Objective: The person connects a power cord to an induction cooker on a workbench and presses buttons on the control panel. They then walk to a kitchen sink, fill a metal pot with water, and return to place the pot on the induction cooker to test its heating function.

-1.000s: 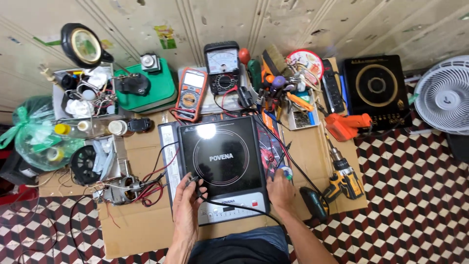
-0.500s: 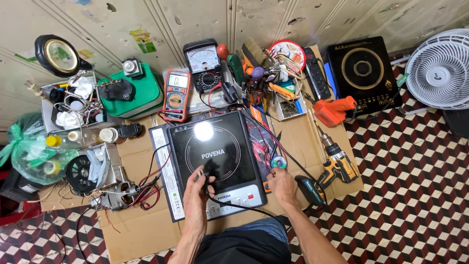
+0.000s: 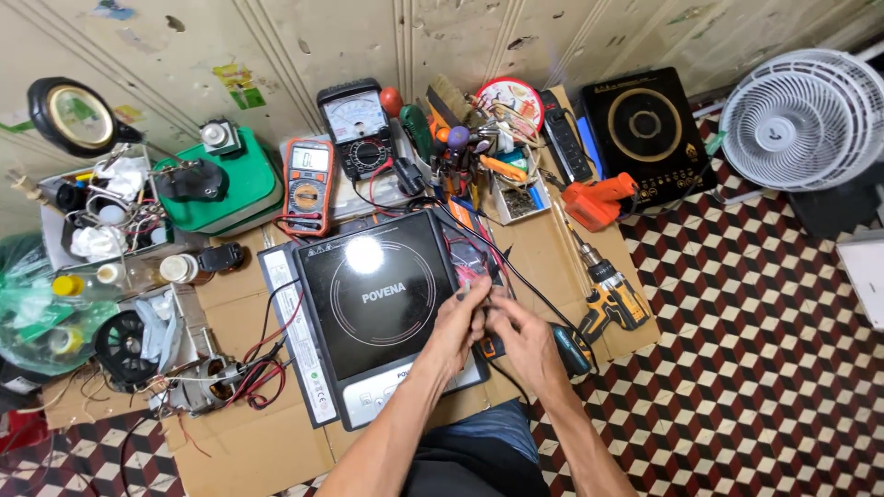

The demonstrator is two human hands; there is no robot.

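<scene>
Both hands meet at the right edge of a black induction cooker (image 3: 378, 294). The left hand (image 3: 463, 322) and right hand (image 3: 520, 333) pinch thin test-lead wires (image 3: 479, 267); finger grip unclear.

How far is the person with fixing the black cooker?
Done: the induction cooker lies closed on the cardboard, meters nearby. In hand: left hand and right hand meet at its right edge, handling thin wires. Left: not opened; the drill lies untouched.
</scene>
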